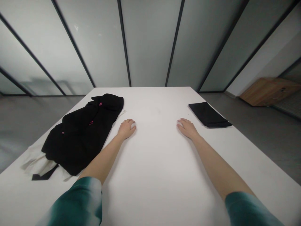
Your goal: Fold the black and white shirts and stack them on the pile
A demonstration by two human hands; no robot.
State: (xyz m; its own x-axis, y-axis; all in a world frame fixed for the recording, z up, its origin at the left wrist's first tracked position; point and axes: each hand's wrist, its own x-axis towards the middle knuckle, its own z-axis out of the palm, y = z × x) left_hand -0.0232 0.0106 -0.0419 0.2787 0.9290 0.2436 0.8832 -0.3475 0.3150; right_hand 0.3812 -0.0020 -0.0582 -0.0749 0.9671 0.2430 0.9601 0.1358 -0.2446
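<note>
My left hand rests on the white table, fingers loosely curved and apart, holding nothing. Just left of it lies a heap of black cloth with small pink lettering, perhaps a garment. Pale cloth and a black strap stick out from under its near end. My right hand also lies on the tabletop, fingers slightly spread and nothing in them. Nearest to it, on the right, is a flat folded black cloth, apart from the hand.
Behind the table's far edge stands a frosted glass wall with dark frames. A wooden cabinet is on the floor at the right. Grey floor shows on both sides of the table.
</note>
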